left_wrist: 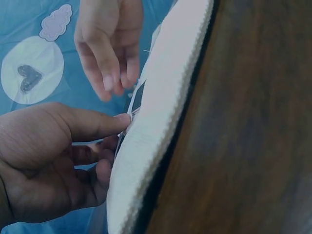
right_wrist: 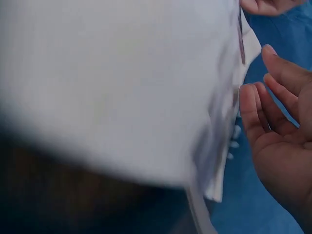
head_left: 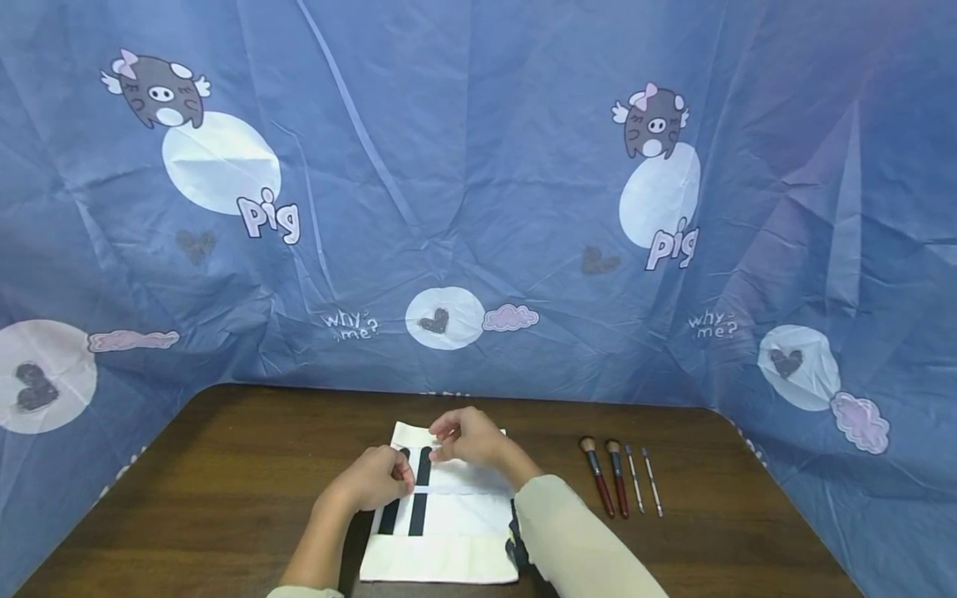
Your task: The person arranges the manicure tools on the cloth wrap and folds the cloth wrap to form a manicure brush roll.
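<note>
A white cloth organizer (head_left: 439, 561) lies flat on the table, with two long black strips (head_left: 417, 515) running up its left half. A narrow pale band (head_left: 456, 491) crosses the organizer over the strips. My left hand (head_left: 374, 479) is at the left part of this band; in the left wrist view its thumb and fingers (left_wrist: 92, 124) pinch the thin band at the cloth. Above the upper end of the right black strip, my right hand (head_left: 469, 438) hovers. Its fingers (right_wrist: 251, 114) are loosely bent and hold nothing in the right wrist view.
To the right on the brown wooden table (head_left: 718, 531) lie two makeup brushes (head_left: 598, 477) with dark red handles and two thin pale sticks (head_left: 653, 482) side by side. A blue patterned curtain (head_left: 478, 166) hangs behind and around the table.
</note>
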Tool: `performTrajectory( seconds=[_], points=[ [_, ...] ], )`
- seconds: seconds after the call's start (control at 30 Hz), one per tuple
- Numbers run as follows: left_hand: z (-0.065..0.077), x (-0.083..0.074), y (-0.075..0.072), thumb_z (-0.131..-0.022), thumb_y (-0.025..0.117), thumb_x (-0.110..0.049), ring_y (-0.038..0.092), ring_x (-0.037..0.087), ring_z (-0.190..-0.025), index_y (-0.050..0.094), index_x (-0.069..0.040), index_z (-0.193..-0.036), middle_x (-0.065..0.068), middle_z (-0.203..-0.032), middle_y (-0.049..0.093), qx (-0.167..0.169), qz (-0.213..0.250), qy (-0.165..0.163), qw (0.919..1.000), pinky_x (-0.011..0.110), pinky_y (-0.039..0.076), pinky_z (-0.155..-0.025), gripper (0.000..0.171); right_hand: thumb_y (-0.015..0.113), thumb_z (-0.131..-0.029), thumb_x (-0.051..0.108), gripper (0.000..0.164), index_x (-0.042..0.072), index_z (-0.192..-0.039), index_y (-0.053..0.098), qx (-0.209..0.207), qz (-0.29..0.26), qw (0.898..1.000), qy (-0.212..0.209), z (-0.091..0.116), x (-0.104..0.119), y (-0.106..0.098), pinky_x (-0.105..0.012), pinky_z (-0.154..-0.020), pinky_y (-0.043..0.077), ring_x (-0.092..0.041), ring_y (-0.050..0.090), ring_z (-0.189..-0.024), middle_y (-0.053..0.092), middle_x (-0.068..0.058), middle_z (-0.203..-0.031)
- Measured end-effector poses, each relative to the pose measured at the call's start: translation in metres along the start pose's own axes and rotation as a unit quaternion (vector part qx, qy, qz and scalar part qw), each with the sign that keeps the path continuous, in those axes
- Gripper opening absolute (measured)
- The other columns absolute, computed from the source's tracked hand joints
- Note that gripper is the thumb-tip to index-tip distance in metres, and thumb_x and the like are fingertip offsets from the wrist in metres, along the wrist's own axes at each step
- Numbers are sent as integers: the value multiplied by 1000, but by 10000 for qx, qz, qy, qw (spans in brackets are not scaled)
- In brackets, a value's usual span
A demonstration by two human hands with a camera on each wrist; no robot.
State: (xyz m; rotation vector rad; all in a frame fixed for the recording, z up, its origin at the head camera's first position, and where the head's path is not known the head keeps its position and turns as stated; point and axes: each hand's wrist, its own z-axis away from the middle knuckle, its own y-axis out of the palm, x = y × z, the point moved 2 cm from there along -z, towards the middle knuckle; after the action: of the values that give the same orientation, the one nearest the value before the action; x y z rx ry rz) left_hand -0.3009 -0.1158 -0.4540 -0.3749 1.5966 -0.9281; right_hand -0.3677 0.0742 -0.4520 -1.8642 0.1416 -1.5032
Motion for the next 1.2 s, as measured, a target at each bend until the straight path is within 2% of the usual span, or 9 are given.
performTrajectory(
  seconds=[0.2, 0.37, 0.6, 0.8, 1.03, 1.2],
  points=[
    [-1, 0, 0, -84, 69, 3, 51, 14, -66, 67, -10, -76, -2, -69, 58, -20, -149, 47, 9999, 30, 42, -60, 16, 78, -91, 13, 28, -2, -113, 71, -180, 373, 9989, -221, 12, 3, -34, -26, -71, 52, -11, 63, -84, 71, -4, -94],
    [-1, -4, -2, -85, 68, 4, 51, 14, -65, 65, -10, -77, -2, -69, 57, -90, -222, 172, 9996, 31, 43, -60, 17, 74, -94, 13, 26, -3, -114, 70, -220, 675, 9972, -247, 25, -3, -64, -29, -74, 52, -13, 64, -84, 70, -1, -92],
    [-5, -11, 1, -89, 75, -3, 53, 17, -69, 64, -9, -87, 1, -76, 57, -107, -130, 126, 9998, 34, 45, -62, 12, 74, -95, 15, 21, 1, -111, 71, -474, 993, 9939, -102, 47, -28, -103, -33, -79, 52, -14, 63, -89, 69, 0, -93],
    [-10, -15, 7, -89, 74, -2, 52, 16, -69, 63, -10, -86, -1, -75, 56, 29, -227, 563, 9982, 34, 44, -62, 14, 74, -94, 16, 18, 6, -109, 72, -666, 1425, 9874, 174, 70, -51, -130, -37, -82, 51, -14, 62, -90, 68, 2, -92],
    [-13, -21, 11, -90, 74, -2, 52, 14, -66, 62, -9, -86, -2, -73, 57, 204, -247, 713, 9969, 32, 44, -60, 14, 73, -95, 14, 23, 1, -112, 71, -678, 1719, 9821, 355, 96, -73, -153, -34, -74, 52, -13, 64, -80, 68, 2, -90],
    [-16, -26, 14, -88, 74, -2, 55, 15, -70, 67, -8, -89, -2, -76, 61, 420, -318, 738, 9959, 35, 48, -65, 9, 74, -94, 15, 23, 0, -111, 70, -640, 1866, 9801, 218, 112, -88, -164, -34, -73, 52, -12, 64, -79, 68, 2, -89]
  ],
)
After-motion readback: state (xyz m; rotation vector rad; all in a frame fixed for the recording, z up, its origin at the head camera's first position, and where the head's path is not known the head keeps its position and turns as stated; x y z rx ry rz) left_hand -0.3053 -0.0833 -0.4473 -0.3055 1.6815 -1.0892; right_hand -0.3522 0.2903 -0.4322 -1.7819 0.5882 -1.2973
